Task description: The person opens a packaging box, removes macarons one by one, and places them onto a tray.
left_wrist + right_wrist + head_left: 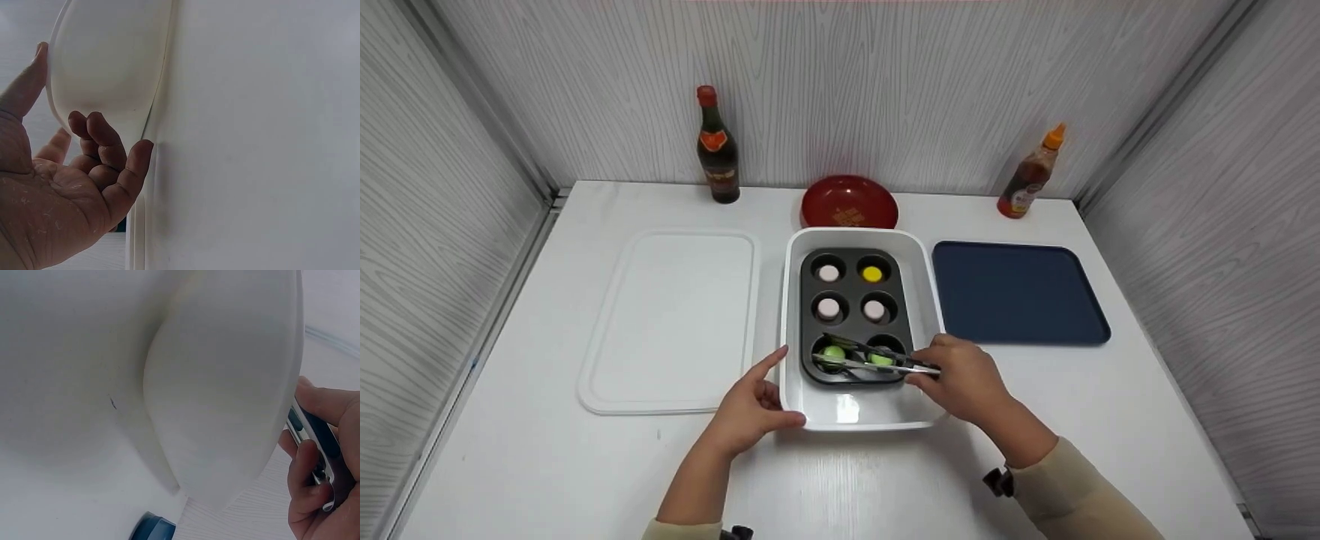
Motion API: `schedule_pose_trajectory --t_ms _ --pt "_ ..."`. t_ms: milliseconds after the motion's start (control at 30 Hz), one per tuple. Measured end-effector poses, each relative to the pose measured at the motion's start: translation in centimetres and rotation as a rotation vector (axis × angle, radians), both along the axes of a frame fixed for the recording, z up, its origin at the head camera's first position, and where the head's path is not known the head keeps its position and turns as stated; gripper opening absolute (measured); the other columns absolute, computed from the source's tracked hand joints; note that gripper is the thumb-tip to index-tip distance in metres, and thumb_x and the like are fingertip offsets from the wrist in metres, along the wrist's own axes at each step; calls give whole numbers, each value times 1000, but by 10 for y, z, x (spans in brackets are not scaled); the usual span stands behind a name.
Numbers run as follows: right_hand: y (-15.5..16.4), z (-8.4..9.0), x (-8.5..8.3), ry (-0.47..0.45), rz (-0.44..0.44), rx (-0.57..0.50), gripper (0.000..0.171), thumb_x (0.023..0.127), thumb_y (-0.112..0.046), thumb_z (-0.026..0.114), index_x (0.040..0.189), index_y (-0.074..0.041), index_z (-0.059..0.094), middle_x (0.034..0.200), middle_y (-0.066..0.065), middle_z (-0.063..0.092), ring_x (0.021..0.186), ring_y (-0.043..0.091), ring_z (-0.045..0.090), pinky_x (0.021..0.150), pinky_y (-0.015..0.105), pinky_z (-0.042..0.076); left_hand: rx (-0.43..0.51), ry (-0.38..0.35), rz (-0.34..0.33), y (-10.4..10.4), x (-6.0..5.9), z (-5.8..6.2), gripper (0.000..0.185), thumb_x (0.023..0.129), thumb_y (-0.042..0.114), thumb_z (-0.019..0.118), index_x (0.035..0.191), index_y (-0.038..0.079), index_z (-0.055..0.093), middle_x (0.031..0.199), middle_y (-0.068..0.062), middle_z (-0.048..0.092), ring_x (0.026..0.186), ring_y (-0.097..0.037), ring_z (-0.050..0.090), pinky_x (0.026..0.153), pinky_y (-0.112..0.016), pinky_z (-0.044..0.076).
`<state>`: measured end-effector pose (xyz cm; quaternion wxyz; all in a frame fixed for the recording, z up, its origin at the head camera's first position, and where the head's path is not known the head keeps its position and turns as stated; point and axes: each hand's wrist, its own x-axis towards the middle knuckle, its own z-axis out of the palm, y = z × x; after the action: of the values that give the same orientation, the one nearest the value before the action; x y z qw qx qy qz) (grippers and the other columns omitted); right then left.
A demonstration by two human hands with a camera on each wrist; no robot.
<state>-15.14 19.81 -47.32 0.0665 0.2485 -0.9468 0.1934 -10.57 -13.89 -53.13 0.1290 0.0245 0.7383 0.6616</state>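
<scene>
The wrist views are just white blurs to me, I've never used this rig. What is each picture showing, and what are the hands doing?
No machine here: a person works with two bare hands. The head view looks down on a white table. The left hand grips the corner of a white dish; the left wrist view shows that dish wall close up. In the dish sits a dark muffin tin with small coloured pieces in its cups. The right hand holds metal tongs, their tips at a green piece. The right wrist view shows the dish's outside and the tongs' handle. Around lie a white tray, blue tray, red plate and two bottles.
</scene>
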Motion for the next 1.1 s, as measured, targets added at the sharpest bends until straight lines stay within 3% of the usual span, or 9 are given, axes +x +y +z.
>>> schedule_pose_trajectory --t_ms 800,1100 --pt "0 -2 1 9 -2 -50 31 80 -20 94 107 -10 85 84 -1 65 66 13 56 56 34 47 11 -7 -3 -1 0 -1 109 75 -3 93 166 8 34 87 -12 67 77 -19 62 68 -27 52" --pt "5 0 0 31 12 -121 30 78 -15 95 106 -9 85 83 -2 64 67 9 53 58 31 47 -3 -13 -1 -1 1 1 109 75 -2 93 166 9 34 88 -12 68 78 -20 62 69 -28 52"
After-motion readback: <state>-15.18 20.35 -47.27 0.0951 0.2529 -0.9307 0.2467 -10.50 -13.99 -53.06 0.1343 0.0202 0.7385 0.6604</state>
